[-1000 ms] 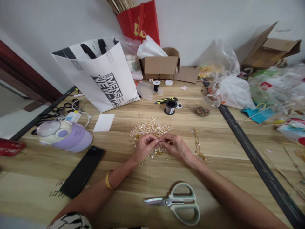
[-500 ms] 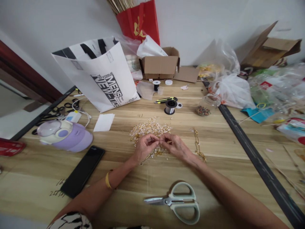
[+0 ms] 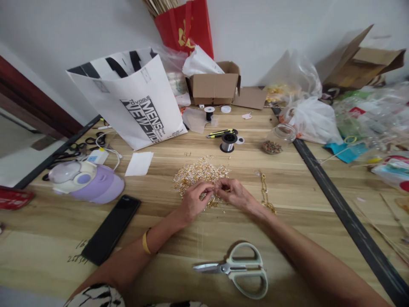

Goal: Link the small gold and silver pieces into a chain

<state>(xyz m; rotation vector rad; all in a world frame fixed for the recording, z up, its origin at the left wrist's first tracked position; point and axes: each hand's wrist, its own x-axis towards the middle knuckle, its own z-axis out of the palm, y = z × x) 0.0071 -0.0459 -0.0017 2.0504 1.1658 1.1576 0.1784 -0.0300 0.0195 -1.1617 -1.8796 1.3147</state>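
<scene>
My left hand (image 3: 195, 199) and my right hand (image 3: 232, 194) meet fingertip to fingertip, both pinched closed. Whatever lies between the fingertips is too small to make out. Under and behind them spreads a pile of small gold and clear beads (image 3: 201, 172). A gold chain (image 3: 264, 192) lies on the table to the right of my right hand. Nearer to me rest scissors with pale green handles (image 3: 234, 268), their blades pointing left. Beyond the pile stands a spool of silver wire (image 3: 227, 143), beside a yellow and black cutter (image 3: 217, 134).
On the left are a black phone (image 3: 111, 229), a purple and cream bottle (image 3: 89, 181), a white paper (image 3: 139, 163) and a large white bag (image 3: 137, 102). At the back stand a cardboard box (image 3: 214, 88) and a jar of beads (image 3: 273, 147). Plastic bags (image 3: 311, 121) crowd the right.
My left hand has turned slightly, its back now more upward and its fingers more curled. The fingertips stay together over the pile. My right hand has barely moved.
</scene>
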